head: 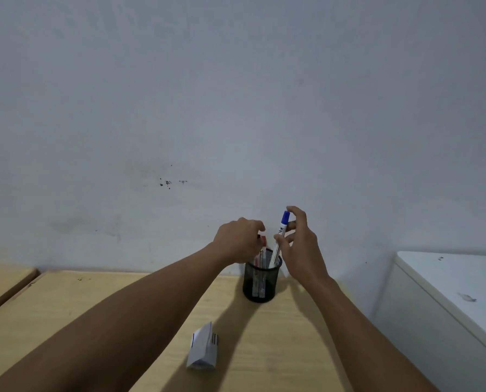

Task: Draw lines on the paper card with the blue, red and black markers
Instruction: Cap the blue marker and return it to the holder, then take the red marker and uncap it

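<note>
A black mesh pen cup (261,281) stands at the back of the wooden desk against the wall. My right hand (301,247) pinches the blue-capped marker (282,230), whose lower end is still inside the cup. My left hand (240,240) hovers over the cup with its fingers curled around the tops of the red marker (263,241) and a dark-capped marker beside it; the grip itself is hidden. A folded white paper card (203,349) with short blue, red and black lines on its edges lies on the desk nearer to me.
The light wooden desk (278,349) ends at a seam on the left, with a second desk (1,284) beyond. A white cabinet (456,290) stands close to the right of the desk. A grey wall rises right behind the cup.
</note>
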A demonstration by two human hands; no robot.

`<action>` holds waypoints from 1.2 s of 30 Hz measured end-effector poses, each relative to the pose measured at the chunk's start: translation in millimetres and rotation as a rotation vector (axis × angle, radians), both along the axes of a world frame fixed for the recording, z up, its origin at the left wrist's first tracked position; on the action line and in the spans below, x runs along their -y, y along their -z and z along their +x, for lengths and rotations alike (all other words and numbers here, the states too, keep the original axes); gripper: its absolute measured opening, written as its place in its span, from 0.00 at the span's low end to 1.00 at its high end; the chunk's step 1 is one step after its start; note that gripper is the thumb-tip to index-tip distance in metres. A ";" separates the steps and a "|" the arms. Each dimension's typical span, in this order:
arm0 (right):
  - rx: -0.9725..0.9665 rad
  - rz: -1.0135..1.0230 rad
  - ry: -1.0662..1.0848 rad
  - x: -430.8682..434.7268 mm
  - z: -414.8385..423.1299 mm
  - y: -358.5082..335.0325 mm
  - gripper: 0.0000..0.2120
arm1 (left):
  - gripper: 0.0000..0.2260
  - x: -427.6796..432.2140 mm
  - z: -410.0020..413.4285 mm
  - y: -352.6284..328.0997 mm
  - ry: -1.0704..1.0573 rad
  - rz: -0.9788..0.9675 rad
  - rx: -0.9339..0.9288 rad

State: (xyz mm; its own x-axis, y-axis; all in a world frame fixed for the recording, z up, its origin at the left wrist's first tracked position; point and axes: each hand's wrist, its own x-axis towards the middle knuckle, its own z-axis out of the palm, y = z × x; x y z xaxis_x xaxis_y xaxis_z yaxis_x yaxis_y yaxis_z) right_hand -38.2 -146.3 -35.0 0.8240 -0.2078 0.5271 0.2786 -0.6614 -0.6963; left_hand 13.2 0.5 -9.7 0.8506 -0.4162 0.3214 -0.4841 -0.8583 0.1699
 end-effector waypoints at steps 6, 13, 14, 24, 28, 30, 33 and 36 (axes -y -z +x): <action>-0.126 -0.066 -0.035 10.1 23.7 31.6 0.25 | 0.12 18.1 23.4 19.1 -0.010 0.028 -0.023; -0.186 -0.159 0.034 11.5 35.8 52.8 0.18 | 0.11 21.0 28.6 27.2 0.009 -0.072 0.036; -0.191 -0.170 0.033 11.9 36.2 53.2 0.19 | 0.10 20.7 28.2 28.4 0.014 -0.111 0.047; 0.021 -0.040 0.066 -3.3 1.9 24.2 0.22 | 0.08 -12.0 -5.8 0.4 0.068 -0.626 -0.045; 0.035 0.221 0.016 -30.3 -28.0 -5.2 0.25 | 0.04 -51.1 -36.1 -38.7 0.040 -0.976 0.012; -0.048 0.416 -0.047 -47.0 -45.6 -18.2 0.29 | 0.03 -73.6 -56.2 -52.2 0.032 -1.252 -0.047; -0.232 0.892 -0.360 -76.4 -71.3 -25.4 0.29 | 0.05 -101.8 -87.7 -58.6 -0.021 -1.546 -0.207; -0.286 1.114 -0.575 -114.9 -92.9 -24.5 0.24 | 0.09 -124.5 -116.5 -45.2 -0.066 -1.609 -0.327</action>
State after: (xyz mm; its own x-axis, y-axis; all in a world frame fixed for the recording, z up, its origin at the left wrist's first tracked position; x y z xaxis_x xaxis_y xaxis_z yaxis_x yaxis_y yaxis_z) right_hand -131.1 -31.4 -10.5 0.9959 0.0015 0.0902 0.0785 0.4776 -0.8751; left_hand -103.3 124.9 35.5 0.9669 0.1855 0.1754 -0.2225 0.2747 0.9354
